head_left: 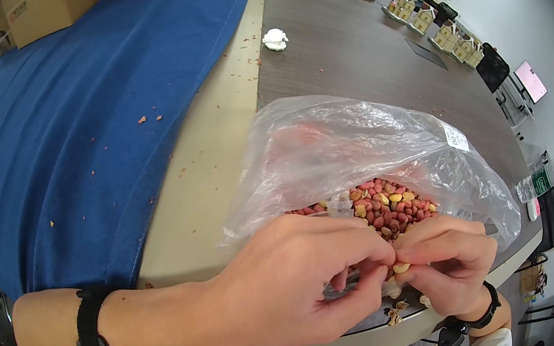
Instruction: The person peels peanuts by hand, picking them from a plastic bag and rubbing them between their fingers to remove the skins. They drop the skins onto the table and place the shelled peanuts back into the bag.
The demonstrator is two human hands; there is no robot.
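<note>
My left hand (302,279) is closed, its thumb and forefinger meeting at the tips beside my right hand's fingertips. Whatever sits in that pinch is hidden. In my right hand (449,258) a pale yellow peanut (401,268) shows between thumb and forefinger. Just beyond the hands, many red-skinned peanuts (389,207), some paler and bare, lie heaped in the mouth of a clear plastic bag (358,134). The wrists and hands cover part of the heap. Papery husk scraps (395,316) lie by the table's near edge below my fingers.
A blue cloth (80,133) covers the surface at left, with cardboard boxes (56,12) on it. Red skin flakes dot the beige strip (193,194). A crumpled white tissue (275,40) sits on the brown table (337,53). A plastic bottle (542,180) is at right.
</note>
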